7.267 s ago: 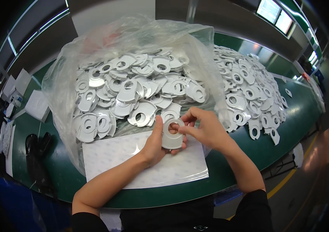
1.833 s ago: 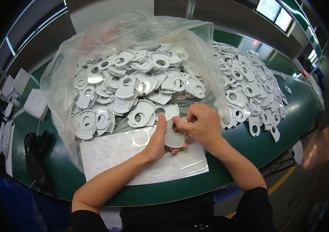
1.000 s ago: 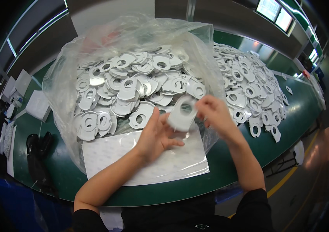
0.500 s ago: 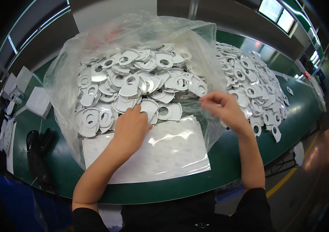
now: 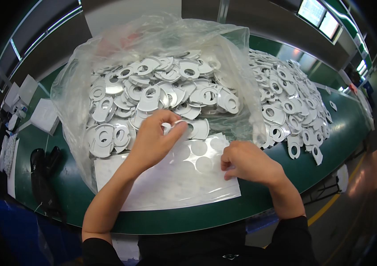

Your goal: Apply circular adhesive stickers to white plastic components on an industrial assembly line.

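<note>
The glossy sticker sheet [image 5: 170, 181] reached the worktop's [image 5: 312, 164] near edge. The left hand [image 5: 153, 142] pinched a white ringed plate [image 5: 184, 126]; the right hand [image 5: 248, 162], fingers curled, pressed the sheet.

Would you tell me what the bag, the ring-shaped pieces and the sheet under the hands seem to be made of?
Bag: thin clear plastic film, crinkled and glossy. Ring-shaped pieces: flat, pale grey, some shiny; likely coated card or thin plastic. Sheet: glossy white backing paper with round outlines, probably a sticker liner.
</note>
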Demonstrator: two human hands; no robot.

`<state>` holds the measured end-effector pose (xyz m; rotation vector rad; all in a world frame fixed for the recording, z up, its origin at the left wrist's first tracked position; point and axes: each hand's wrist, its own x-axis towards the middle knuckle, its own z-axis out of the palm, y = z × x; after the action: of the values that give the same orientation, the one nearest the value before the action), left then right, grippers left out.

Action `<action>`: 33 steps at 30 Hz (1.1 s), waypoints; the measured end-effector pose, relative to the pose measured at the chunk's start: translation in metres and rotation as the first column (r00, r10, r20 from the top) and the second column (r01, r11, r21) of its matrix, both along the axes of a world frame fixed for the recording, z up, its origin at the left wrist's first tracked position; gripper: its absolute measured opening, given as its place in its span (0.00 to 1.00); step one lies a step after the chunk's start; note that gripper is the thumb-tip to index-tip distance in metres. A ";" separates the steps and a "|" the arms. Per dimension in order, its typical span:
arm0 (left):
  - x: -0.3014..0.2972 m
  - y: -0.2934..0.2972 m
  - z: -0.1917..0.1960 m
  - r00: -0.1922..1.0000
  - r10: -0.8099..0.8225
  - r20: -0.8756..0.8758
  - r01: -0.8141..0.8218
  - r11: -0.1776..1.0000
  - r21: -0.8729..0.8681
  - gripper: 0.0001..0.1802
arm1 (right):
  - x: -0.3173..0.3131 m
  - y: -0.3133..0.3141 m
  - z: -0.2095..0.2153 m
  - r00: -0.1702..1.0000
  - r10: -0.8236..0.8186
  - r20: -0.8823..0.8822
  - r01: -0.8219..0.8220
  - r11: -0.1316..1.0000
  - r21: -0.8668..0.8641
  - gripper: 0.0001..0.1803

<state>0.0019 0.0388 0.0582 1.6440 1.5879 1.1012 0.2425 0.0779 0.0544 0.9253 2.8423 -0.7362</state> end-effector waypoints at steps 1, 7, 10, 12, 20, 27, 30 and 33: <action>0.002 0.001 -0.005 0.914 -0.068 0.399 0.132 0.982 -0.136 0.10 | -0.001 0.000 0.000 1.000 0.002 -0.001 -0.002 1.000 0.001 0.12; 0.030 -0.007 -0.031 0.141 0.089 0.986 0.484 0.863 -0.147 0.24 | -0.001 0.003 0.001 0.999 0.025 -0.038 -0.025 1.000 -0.009 0.10; 0.034 -0.008 -0.042 0.017 0.109 0.994 0.573 0.814 -0.099 0.27 | 0.000 0.002 0.002 0.998 0.043 0.052 -0.039 0.996 -0.084 0.09; 0.036 -0.005 -0.049 0.095 0.132 0.987 0.560 0.813 -0.163 0.28 | 0.003 -0.002 0.000 0.998 0.057 0.008 -0.057 0.998 -0.026 0.10; 0.038 -0.003 -0.057 0.173 0.098 0.980 0.499 0.849 -0.173 0.30 | 0.023 0.013 0.035 0.950 0.193 -0.244 -0.271 0.898 -0.346 0.10; 0.044 -0.004 -0.052 0.237 0.111 0.965 0.509 0.832 -0.221 0.34 | 0.020 0.030 0.015 0.655 -0.427 -0.623 -0.243 0.662 -0.709 0.07; 0.044 -0.004 -0.054 0.237 0.096 0.967 0.522 0.827 -0.210 0.35 | -0.015 0.023 -0.012 0.618 -0.565 -0.547 0.061 0.728 -0.683 0.07; 0.042 -0.003 -0.058 0.208 0.068 0.976 0.540 0.824 -0.172 0.36 | -0.029 0.013 -0.025 0.566 -0.592 -0.573 0.030 0.710 -0.703 0.07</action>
<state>0.0437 0.0359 0.0003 0.4815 0.5634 1.0382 0.2138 0.0912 0.0298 1.2296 2.5264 -2.5249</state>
